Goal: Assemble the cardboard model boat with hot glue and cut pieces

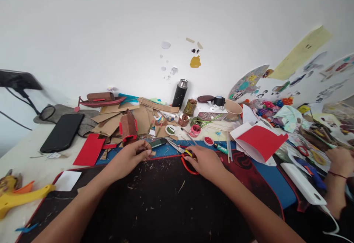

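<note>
Scissors (176,147) with red-and-yellow handles sit at the far edge of our black mat (166,202), their blades pointing away and leftward. Our right hand (207,160) is closed on the handles, thumb and fingers gathered around the yellow part. Our left hand (132,159) has thumb and forefinger together, pinching a small tan piece (153,153) near the blades. Just beyond that hand we see a brown model with red edges (128,125) among cardboard scraps (108,126); to our right lies a red sheet (257,143).
</note>
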`<state>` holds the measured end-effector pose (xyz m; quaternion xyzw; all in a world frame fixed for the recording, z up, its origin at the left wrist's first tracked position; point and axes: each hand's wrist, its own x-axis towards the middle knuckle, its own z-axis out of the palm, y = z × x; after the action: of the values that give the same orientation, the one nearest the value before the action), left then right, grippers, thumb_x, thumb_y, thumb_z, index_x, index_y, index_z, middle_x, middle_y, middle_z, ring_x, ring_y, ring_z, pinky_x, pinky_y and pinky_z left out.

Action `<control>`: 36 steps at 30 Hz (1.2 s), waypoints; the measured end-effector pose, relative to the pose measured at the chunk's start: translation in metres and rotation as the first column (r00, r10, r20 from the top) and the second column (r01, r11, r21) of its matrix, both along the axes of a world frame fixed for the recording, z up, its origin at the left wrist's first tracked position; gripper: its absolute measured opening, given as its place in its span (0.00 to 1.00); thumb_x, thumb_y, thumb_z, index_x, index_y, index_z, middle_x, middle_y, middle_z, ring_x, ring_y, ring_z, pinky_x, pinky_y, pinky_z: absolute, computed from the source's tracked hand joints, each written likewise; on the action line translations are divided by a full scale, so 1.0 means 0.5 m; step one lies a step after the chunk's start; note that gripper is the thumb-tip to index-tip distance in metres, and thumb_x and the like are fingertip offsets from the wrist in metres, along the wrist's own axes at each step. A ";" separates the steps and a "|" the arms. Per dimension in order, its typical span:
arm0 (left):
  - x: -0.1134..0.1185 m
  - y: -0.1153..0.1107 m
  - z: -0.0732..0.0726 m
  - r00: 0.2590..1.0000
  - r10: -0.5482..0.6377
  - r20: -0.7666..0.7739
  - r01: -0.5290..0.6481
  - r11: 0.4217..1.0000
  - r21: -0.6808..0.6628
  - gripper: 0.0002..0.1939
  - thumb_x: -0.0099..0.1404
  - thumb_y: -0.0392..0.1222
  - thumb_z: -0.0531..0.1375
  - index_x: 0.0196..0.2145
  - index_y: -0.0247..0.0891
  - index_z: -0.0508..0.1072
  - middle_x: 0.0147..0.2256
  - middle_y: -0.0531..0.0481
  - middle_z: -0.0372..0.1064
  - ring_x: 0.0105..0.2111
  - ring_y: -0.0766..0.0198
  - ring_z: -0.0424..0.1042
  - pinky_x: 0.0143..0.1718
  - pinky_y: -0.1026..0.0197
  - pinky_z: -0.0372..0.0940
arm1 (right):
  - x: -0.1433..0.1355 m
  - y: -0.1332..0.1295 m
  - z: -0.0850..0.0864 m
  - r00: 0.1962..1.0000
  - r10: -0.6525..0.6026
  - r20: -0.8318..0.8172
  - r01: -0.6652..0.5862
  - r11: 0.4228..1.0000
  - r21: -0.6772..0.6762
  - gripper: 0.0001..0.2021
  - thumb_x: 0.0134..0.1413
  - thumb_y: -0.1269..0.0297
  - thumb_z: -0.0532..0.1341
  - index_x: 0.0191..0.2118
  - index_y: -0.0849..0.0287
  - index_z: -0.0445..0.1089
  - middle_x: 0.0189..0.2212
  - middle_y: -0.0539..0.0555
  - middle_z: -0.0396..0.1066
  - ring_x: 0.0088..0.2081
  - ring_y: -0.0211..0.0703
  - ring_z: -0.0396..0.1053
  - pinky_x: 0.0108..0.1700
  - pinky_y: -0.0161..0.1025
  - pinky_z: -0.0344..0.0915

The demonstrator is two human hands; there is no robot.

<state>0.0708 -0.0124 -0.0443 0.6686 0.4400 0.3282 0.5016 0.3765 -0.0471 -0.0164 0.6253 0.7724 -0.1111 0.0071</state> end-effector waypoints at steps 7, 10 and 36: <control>0.043 -0.037 -0.009 0.983 -0.157 0.098 0.167 0.981 -0.101 0.13 0.71 0.54 0.62 0.37 0.43 0.73 0.36 0.48 0.80 0.36 0.56 0.78 0.39 0.56 0.72 | 0.019 -0.014 -0.010 0.993 0.040 0.113 -0.031 0.996 -0.085 0.18 0.69 0.63 0.64 0.60 0.60 0.75 0.56 0.65 0.76 0.56 0.61 0.76 0.57 0.49 0.70; 0.077 -0.059 -0.026 0.964 -0.264 0.016 0.264 0.957 -0.120 0.10 0.72 0.51 0.61 0.36 0.42 0.73 0.36 0.49 0.80 0.36 0.58 0.77 0.41 0.58 0.70 | 0.011 -0.009 -0.011 0.990 0.052 0.133 -0.036 0.992 -0.119 0.19 0.70 0.67 0.61 0.62 0.63 0.73 0.58 0.67 0.75 0.57 0.62 0.76 0.57 0.50 0.69; 0.110 -0.061 -0.071 0.957 -0.150 0.250 0.241 0.890 -0.388 0.14 0.72 0.53 0.64 0.37 0.39 0.69 0.32 0.49 0.79 0.27 0.65 0.74 0.27 0.64 0.67 | 0.076 -0.065 -0.075 0.349 -0.628 -0.696 -0.137 0.700 -0.701 0.26 0.55 0.40 0.73 0.42 0.56 0.66 0.22 0.42 0.63 0.18 0.30 0.56 0.21 0.30 0.53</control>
<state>0.1256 -0.0429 -0.0798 0.5490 0.3734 0.2446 0.7067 0.4147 -0.0797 -0.0538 0.5289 0.4355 -0.6957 -0.2157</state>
